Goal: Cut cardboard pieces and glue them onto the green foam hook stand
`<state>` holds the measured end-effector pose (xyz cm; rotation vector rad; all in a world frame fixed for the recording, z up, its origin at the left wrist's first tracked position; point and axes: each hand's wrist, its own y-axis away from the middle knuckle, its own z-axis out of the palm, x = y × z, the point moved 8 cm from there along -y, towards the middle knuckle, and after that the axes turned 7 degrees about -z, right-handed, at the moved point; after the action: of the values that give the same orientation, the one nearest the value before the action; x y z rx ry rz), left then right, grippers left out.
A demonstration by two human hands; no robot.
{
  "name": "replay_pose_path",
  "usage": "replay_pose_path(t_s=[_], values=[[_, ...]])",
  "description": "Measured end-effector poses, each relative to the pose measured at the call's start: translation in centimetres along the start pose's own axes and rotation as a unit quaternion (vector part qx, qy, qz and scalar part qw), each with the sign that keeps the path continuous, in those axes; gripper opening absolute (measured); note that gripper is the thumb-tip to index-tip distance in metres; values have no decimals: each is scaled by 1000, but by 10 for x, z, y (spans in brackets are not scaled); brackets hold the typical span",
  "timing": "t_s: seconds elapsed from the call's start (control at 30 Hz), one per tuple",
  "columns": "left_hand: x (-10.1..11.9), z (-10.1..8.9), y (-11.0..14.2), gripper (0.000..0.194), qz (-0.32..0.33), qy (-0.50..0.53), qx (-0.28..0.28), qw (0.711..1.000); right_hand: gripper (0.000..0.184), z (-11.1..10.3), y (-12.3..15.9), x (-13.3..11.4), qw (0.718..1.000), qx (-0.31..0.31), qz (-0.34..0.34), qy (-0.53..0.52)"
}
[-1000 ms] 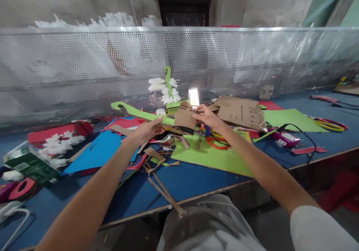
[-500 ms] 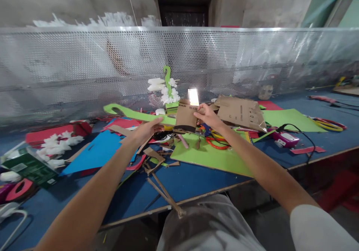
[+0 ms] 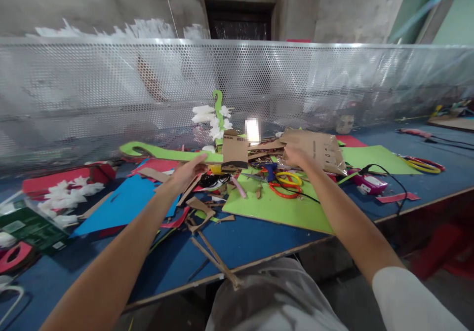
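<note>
My left hand [image 3: 190, 171] is closed on a long green strip [image 3: 166, 154] with a hooked left end. At the strip's right end sits a folded brown cardboard piece [image 3: 235, 152] with printed letters. My right hand [image 3: 295, 156] is at the left edge of a flat, printed cardboard sheet [image 3: 319, 149]. Its fingers are curled down and partly hidden, so what they grip cannot be made out. Below lie scissors with orange and yellow handles [image 3: 285, 189], a blue-handled tool [image 3: 271, 171] and a green sheet [image 3: 277, 207].
White flower-like pieces [image 3: 218, 124] on a green stem stand behind. A blue sheet [image 3: 122, 202], a green box [image 3: 33, 225] and cardboard scraps [image 3: 202, 207] lie left. A purple device [image 3: 370, 182] with a cord lies right. A perforated metal panel [image 3: 166, 89] lines the back.
My right hand has left the folded cardboard piece and moved right to the flat cardboard. My left hand still holds the green strip, with the folded piece at its end.
</note>
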<state>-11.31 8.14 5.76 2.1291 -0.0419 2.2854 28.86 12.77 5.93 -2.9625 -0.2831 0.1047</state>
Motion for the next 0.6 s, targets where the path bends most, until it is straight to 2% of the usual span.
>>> replay_pose_path(t_s=[0.1, 0.3, 0.4, 0.5, 0.6], values=[[0, 0, 0, 36, 3, 1, -2, 1000, 42, -10, 6, -2, 1000, 9, 17, 10], [-3, -4, -3, 41, 8, 15, -9, 1000, 42, -69, 28, 3, 991, 118, 59, 35], [-5, -8, -6, 41, 3, 15, -1, 1000, 53, -105, 48, 9, 967, 243, 68, 29], [-4, -11, -7, 42, -4, 10, -4, 1000, 57, -134, 74, 8, 923, 382, 51, -3], [-2, -18, -6, 41, -14, 14, 6, 1000, 53, -152, 93, 7, 883, 467, 31, -18]])
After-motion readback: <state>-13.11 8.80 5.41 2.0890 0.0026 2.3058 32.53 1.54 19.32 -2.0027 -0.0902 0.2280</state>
